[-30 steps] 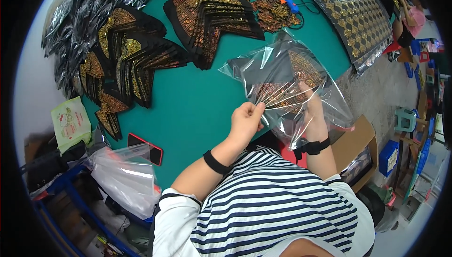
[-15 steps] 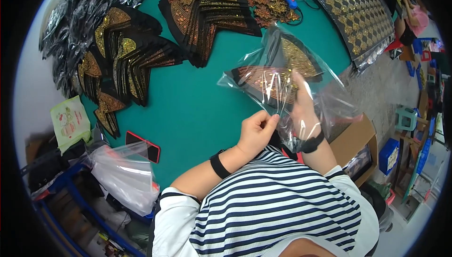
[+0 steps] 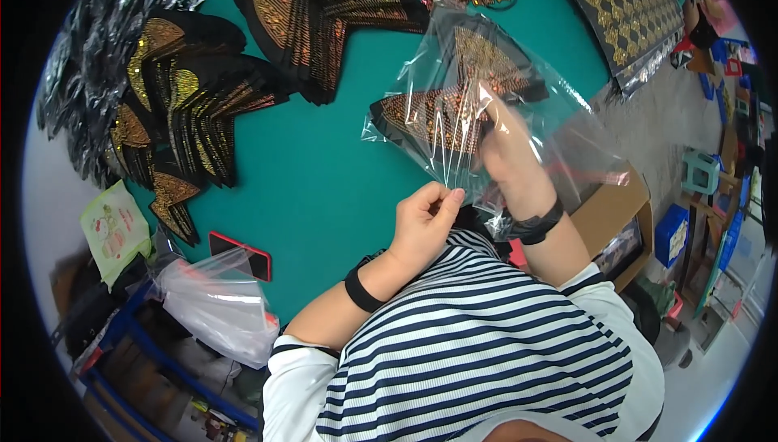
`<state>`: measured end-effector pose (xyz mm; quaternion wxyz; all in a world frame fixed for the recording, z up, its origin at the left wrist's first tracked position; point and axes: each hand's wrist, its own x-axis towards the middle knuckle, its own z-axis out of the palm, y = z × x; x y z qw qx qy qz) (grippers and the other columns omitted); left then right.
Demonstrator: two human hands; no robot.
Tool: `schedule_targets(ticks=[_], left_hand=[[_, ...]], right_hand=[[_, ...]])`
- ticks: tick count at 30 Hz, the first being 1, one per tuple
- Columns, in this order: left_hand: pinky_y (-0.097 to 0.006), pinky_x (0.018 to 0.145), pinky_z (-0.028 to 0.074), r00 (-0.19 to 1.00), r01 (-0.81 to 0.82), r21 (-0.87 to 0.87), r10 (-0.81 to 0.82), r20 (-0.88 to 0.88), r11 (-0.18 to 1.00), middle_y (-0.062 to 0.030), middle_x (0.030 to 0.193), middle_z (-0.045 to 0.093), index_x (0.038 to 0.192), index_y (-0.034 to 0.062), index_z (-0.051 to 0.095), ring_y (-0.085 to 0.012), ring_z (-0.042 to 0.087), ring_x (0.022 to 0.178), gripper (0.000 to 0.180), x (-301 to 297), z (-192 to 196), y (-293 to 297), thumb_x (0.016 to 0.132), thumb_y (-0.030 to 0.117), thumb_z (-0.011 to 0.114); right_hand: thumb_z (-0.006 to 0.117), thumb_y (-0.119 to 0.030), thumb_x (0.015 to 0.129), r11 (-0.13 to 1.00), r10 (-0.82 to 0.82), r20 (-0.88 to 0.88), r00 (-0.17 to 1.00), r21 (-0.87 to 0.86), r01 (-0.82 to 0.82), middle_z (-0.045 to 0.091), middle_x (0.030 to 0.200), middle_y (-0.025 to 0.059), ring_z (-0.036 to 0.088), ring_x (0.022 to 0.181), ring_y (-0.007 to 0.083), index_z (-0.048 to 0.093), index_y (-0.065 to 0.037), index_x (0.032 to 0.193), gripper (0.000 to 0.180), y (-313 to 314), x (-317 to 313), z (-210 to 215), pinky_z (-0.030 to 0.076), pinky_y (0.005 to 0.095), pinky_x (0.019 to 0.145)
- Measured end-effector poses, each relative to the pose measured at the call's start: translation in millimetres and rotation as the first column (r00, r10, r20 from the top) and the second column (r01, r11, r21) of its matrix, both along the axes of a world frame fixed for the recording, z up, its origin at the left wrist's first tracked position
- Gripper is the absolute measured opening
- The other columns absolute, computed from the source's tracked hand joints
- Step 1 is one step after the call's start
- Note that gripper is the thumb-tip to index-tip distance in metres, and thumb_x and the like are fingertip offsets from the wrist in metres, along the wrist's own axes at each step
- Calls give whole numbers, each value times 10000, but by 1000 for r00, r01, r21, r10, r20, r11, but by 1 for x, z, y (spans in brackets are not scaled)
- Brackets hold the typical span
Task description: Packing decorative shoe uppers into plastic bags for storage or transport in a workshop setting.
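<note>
With your left hand (image 3: pixel 425 217), you are pinching the near edge of a clear, crinkled plastic bag (image 3: pixel 577 138) between thumb and closed fingers. Your right hand (image 3: pixel 512 150) is reaching inside that bag and gripping a black, angled, two-winged piece with gold and copper studding (image 3: pixel 433 118); your thumb is lying on its front, while your other fingers are hiding behind it. The piece is sitting inside the bag, and you are holding both above the near right part of a green tabletop (image 3: pixel 324 175).

Beyond your left hand, a fanned stack of black pieces with gold-copper decoration (image 3: pixel 324 25) is lying on the green surface, with smaller similar stacks (image 3: pixel 194 89) spreading to its left. A dark phone with a red rim (image 3: pixel 253 260) is resting near the table's left edge, just beside a pile of clear plastic sleeves (image 3: pixel 215 308). An open brown cardboard box (image 3: pixel 601 213) is standing beyond your right wrist.
</note>
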<state>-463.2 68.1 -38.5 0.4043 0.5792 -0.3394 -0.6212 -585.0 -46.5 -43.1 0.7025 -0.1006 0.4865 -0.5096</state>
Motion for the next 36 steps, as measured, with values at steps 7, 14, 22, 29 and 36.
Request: schedule_targets(ticks=[7, 14, 22, 29, 36], left_hand=[[-177, 517, 387, 988, 153, 39, -152, -26, 987, 31, 638, 538, 801, 17, 580, -32, 478, 570, 178, 12, 2, 1, 898, 166, 591], [-179, 494, 346, 956, 291, 83, -294, 19, 953, 53, 621, 517, 748, -5, 598, -9, 411, 557, 159, 4, -8, -8, 847, 110, 646], [-174, 491, 375, 943, 326, 290, -289, -165, 900, 38, 615, 533, 774, 16, 595, -19, 459, 531, 159, 4, -27, -11, 870, 139, 630], [-190, 532, 416, 973, 212, 398, -155, -171, 892, 10, 682, 562, 826, 21, 584, -61, 506, 589, 119, 14, -36, -6, 861, 126, 626], [-302, 685, 504, 852, 152, 348, 56, -520, 925, -103, 971, 605, 1101, -9, 527, -194, 600, 882, 286, 18, -11, -22, 906, 200, 538]], right_hand=[[692, -227, 793, 991, 136, -230, 964, 36, -131, 609, 870, 14, 559, 795, 79, 628, 0, 933, 274, 5, -16, 26, 379, 223, 628], [585, -119, 876, 996, 18, -35, 999, 92, -15, 616, 1023, 74, 590, 928, 146, 562, 20, 1059, 231, 14, -33, -12, 451, 307, 853], [609, -165, 873, 994, 30, -96, 995, 103, -20, 619, 1027, 44, 592, 919, 147, 558, -9, 1116, 292, 16, -28, -3, 469, 307, 802], [668, -194, 826, 997, -17, -66, 998, 72, 22, 614, 1001, 20, 553, 800, 97, 599, -14, 1062, 304, 17, -31, -18, 461, 276, 726], [659, -196, 831, 998, 14, -28, 1000, 62, -12, 632, 894, 6, 529, 732, 67, 644, 2, 914, 215, 16, -33, -15, 379, 233, 614]])
